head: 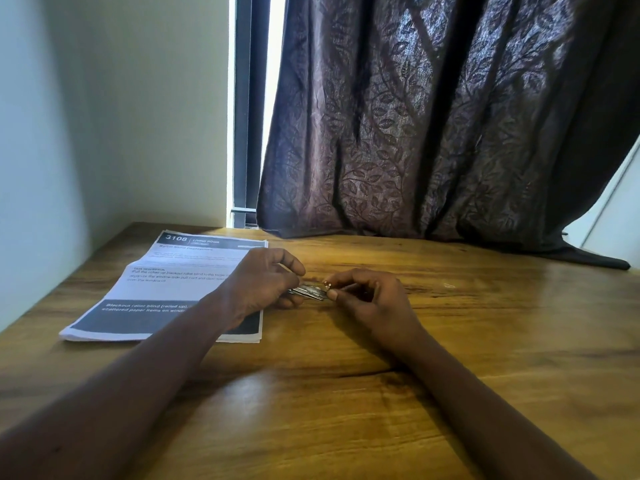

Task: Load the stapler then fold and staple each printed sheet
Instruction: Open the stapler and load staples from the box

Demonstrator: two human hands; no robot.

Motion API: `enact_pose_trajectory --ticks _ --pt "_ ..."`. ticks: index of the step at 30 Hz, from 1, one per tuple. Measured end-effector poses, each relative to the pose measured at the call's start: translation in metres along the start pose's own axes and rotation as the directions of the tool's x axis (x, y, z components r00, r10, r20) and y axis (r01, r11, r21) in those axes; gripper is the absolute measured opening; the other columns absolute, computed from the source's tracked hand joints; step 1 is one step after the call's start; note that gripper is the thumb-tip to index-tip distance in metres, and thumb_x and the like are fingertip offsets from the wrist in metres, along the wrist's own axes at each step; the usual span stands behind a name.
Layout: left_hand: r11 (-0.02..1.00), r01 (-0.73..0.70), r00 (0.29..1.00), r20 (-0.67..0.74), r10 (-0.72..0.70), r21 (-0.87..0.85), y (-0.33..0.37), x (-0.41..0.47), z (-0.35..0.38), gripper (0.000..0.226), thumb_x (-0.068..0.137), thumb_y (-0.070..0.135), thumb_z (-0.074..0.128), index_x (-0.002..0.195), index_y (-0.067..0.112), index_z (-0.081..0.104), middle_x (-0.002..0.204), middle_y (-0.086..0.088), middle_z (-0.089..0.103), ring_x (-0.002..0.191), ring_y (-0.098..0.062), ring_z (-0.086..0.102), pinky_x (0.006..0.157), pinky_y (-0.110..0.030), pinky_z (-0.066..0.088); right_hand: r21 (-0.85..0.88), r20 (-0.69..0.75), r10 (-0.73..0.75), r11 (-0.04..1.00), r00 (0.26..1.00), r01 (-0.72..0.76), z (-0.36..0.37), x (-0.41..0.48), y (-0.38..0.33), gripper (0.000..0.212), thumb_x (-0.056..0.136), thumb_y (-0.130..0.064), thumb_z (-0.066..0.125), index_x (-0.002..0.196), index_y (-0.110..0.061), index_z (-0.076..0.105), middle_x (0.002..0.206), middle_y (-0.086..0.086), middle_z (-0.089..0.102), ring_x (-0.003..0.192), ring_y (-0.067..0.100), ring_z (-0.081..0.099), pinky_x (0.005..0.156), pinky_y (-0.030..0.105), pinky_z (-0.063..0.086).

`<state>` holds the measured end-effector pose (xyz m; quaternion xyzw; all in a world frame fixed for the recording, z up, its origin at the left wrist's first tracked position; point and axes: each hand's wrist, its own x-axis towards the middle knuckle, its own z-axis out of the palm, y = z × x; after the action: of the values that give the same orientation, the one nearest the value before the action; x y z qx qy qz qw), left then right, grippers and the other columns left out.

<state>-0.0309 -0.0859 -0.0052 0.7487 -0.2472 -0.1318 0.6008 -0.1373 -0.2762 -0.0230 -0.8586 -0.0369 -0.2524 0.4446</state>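
The grip of the left hand (263, 282) is curling round one end of a small silvery metal piece (310, 292), and the grip of the right hand (370, 299) is pinching the other end between thumb and fingertips. Both hands are holding it low over the middle of the bench.

The dark purple leaf-patterned curtain (433, 116) is hanging down to the far edge of the brown wooden bench (346, 393). The stack of white printed sheets with black bands (166, 292) is lying flat on the left, partly under the left forearm, and is not yet folded.

I am judging the metal piece to be light, stiff and a little slippery. It is best held by its long sides, with the fingers away from the mouth. The sheets are thin and soft, so they are creasing easily and are best lifted by an edge.

The hands are covering most of the metal piece. I cannot tell whether it is the stapler itself or a staple strip, or whether it is open.
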Motion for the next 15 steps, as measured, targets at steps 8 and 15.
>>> enact_pose_trajectory --ticks 8,15 --pt "1.0 0.012 1.0 0.013 -0.012 0.011 -0.0034 0.001 -0.0003 0.01 0.093 0.001 0.07 0.1 0.007 0.069 0.084 -0.015 0.078 0.075 -0.024 0.077 0.065 -0.029 0.062 -0.114 0.012 0.003 0.993 1.0 -0.001 0.0019 -0.0005 -0.0014 0.006 0.093 -0.019 0.071 0.095 -0.024 0.071 0.088 -0.01 0.07 0.083 -0.001 0.061 0.072 0.012 0.046" --pt "0.999 0.006 1.0 0.011 -0.007 0.033 -0.0063 0.0022 0.0043 0.009 0.093 0.002 0.07 0.101 0.007 0.07 0.085 -0.017 0.079 0.076 -0.023 0.076 0.07 -0.031 0.061 -0.16 0.058 0.011 0.987 0.998 -0.001 0.0026 -0.0012 0.0041 0.009 0.094 -0.025 0.07 0.102 -0.029 0.071 0.091 -0.009 0.07 0.082 0.004 0.064 0.073 0.02 0.052"
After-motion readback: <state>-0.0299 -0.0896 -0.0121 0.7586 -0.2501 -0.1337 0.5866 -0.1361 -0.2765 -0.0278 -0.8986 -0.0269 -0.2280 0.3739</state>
